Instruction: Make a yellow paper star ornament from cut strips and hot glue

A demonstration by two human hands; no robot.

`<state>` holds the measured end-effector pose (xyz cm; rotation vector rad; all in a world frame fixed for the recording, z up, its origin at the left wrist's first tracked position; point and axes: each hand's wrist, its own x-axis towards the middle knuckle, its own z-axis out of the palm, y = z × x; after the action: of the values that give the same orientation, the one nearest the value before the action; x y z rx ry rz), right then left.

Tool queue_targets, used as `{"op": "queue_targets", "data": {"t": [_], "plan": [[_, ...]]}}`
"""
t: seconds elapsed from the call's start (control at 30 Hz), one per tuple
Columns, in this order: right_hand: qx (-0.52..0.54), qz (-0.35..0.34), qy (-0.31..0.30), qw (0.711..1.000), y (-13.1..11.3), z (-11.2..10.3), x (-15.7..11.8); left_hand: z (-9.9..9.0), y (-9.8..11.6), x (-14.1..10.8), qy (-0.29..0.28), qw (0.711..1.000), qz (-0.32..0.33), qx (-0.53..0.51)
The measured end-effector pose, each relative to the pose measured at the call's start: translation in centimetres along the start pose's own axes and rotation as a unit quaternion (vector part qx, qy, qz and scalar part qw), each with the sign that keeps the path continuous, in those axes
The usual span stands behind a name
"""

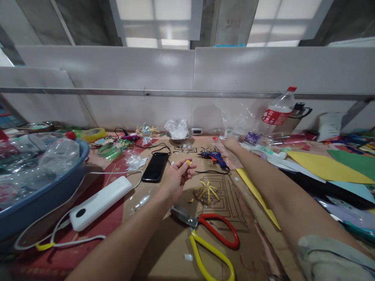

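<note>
My left hand (177,175) is over the cardboard (158,242), thumb and forefinger pinching a small yellow piece (188,162). Stretched far forward, my right hand (231,144) reaches a small red and white item (218,138) near the back; its fingers are too small to make out. Between the hands lies a blue glue gun (215,158) with an orange trigger. A yellow spoked piece (208,191) stands on the board. Nearer are open scissors (191,221) with one red and one yellow handle.
On the left are a blue basin (58,191) of plastic bottles, a white power bank (101,203) with a cable, and a black phone (155,167). Coloured sheets (328,166) lie at right. A bowl (177,136) and a red-capped bottle (278,111) stand at the back.
</note>
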<state>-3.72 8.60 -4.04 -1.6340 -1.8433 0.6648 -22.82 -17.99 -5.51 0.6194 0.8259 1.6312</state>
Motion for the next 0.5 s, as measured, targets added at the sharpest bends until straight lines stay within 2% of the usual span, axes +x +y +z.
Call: {"op": "queue_targets", "data": {"t": [0.1, 0.23, 0.4, 0.5], "plan": [[0.063, 0.01, 0.009, 0.998, -0.8, -0.8, -1.3, 0.0, 0.1, 0.0, 0.017, 1.0, -0.002, 0.013], [0.19, -0.044, -0.019, 0.981, -2.1, -1.6, -5.4, 0.0, 0.3, 0.0, 0.031, 0.999, -0.005, 0.033], [0.312, -0.117, -0.131, 0.934, -2.8, -1.9, -13.7, -0.1, 0.4, -0.4, 0.016, 0.999, 0.032, 0.017], [0.411, -0.132, -0.229, 0.872, -3.1, -2.1, -17.9, 0.1, 0.2, -0.6, 0.01, 0.999, 0.047, 0.019]]}}
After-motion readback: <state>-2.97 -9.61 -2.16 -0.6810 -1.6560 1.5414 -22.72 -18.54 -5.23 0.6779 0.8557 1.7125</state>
